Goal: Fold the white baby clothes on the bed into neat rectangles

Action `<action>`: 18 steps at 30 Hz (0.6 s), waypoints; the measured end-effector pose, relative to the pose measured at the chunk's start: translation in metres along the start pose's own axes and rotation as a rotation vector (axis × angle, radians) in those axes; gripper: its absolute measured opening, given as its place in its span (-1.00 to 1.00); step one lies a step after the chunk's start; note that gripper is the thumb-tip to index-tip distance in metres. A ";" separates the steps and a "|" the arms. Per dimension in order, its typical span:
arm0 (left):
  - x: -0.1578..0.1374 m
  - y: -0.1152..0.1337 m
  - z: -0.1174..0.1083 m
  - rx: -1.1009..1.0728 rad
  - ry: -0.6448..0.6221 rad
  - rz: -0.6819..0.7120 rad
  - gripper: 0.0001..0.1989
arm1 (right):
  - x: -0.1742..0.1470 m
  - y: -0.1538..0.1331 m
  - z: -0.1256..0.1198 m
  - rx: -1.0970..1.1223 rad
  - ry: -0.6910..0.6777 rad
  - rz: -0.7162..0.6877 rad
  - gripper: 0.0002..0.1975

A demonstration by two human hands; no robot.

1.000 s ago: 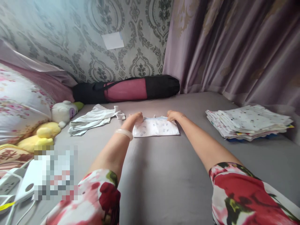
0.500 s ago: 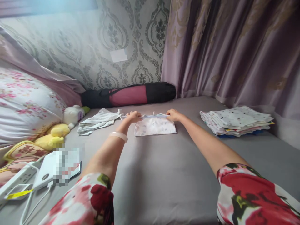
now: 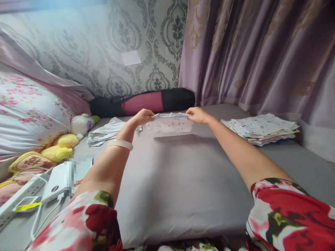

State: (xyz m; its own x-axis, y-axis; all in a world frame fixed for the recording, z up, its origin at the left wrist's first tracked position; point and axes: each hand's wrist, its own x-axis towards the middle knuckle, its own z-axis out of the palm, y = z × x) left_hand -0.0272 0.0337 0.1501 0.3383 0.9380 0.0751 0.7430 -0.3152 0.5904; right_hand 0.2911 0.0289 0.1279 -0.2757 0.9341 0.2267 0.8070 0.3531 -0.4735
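Floral-printed white fabric covers the big pillow (image 3: 28,115) at our far left. Below it we have a white power strip (image 3: 31,190) and a flat white box (image 3: 55,181) on the grey sheet (image 3: 178,181), then a yellow plush toy (image 3: 61,146) and, farther back, a white plush toy (image 3: 80,126). Next lies a crumpled white cloth (image 3: 104,130), partly hidden behind our left forearm (image 3: 110,167), which wears a pale bangle (image 3: 119,143). Along the patterned wall (image 3: 154,35) stretches a black and maroon carry bag (image 3: 142,101); it looks filled out, but its contents are hidden from us.

Our left hand (image 3: 143,116) pinches the left upper corner of a folded printed cloth (image 3: 172,126), white with small greyish motifs. We hold it over the bed between our hands, its long axis running left to right, its bluish edge uppermost and its lower edge hanging above a dark shadow. Our right hand (image 3: 198,115) pinches the right upper corner, well apart from the left. Farther right, just beyond our right forearm (image 3: 238,153), sits a stack of folded cloths (image 3: 264,127), the top one white with small spots, and behind it hangs a purple curtain (image 3: 235,52).
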 end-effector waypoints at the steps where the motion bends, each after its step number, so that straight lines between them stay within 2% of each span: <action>1: 0.000 0.001 0.004 0.053 0.068 -0.009 -0.73 | 0.000 0.001 0.003 -0.021 0.046 -0.011 -0.80; 3: -0.003 0.002 0.014 0.174 0.185 -0.018 -0.74 | -0.003 0.005 0.011 -0.055 0.115 -0.030 -0.80; 5: -0.008 0.000 0.025 0.276 0.243 0.004 -0.75 | -0.009 0.010 0.021 -0.078 0.145 -0.057 -0.79; 8: -0.023 -0.009 0.043 0.358 0.243 0.080 -0.75 | -0.026 0.015 0.032 -0.103 0.157 -0.106 -0.77; 13: -0.060 -0.021 0.069 0.368 0.255 0.219 -0.75 | -0.066 0.016 0.045 -0.172 0.148 -0.185 -0.75; 18: -0.093 -0.024 0.086 0.360 0.172 0.315 -0.72 | -0.100 0.017 0.060 -0.272 0.087 -0.271 -0.71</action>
State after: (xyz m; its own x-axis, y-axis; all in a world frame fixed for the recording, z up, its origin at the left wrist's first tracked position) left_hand -0.0264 -0.0587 0.0598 0.5005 0.7899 0.3543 0.7822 -0.5880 0.2058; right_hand 0.3013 -0.0557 0.0458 -0.4619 0.7967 0.3898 0.8232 0.5487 -0.1460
